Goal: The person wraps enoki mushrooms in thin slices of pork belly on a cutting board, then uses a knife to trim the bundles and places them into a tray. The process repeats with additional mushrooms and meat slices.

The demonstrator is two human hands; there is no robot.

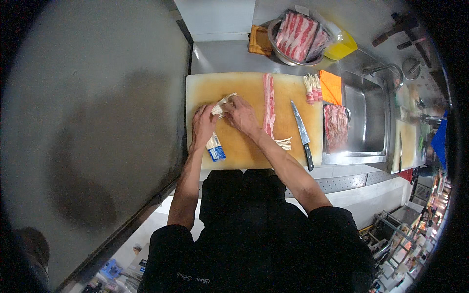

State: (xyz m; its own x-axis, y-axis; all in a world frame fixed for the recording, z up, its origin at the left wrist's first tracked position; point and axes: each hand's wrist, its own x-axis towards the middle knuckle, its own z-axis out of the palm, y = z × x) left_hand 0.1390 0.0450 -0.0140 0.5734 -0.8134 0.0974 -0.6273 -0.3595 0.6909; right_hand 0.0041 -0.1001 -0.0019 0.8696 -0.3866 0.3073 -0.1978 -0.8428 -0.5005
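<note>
Over the left part of the yellowed cutting board [244, 156], both my hands have closed on a bunch of white enoki mushrooms [217, 110]. My left hand [203, 123] grips its near end, while my right hand [240, 115] pinches the far end. Just below my left hand lies an enoki pack [215, 149] with a blue wrapper. A long strip of sliced pork belly [269, 105] stretches lengthwise right of my right hand. Near its lower end sits a small bunch of enoki [284, 143], partly behind my right forearm. Fingertips are partly hidden.
A knife [301, 129] rests on the board's right side, handle toward me. Meat-wrapped enoki rolls [313, 89] lie at the far right corner, beside an orange cloth [330, 88] and a meat tray [336, 128]. Beyond are a sink [366, 107] and a metal bowl [288, 60] of packed meat.
</note>
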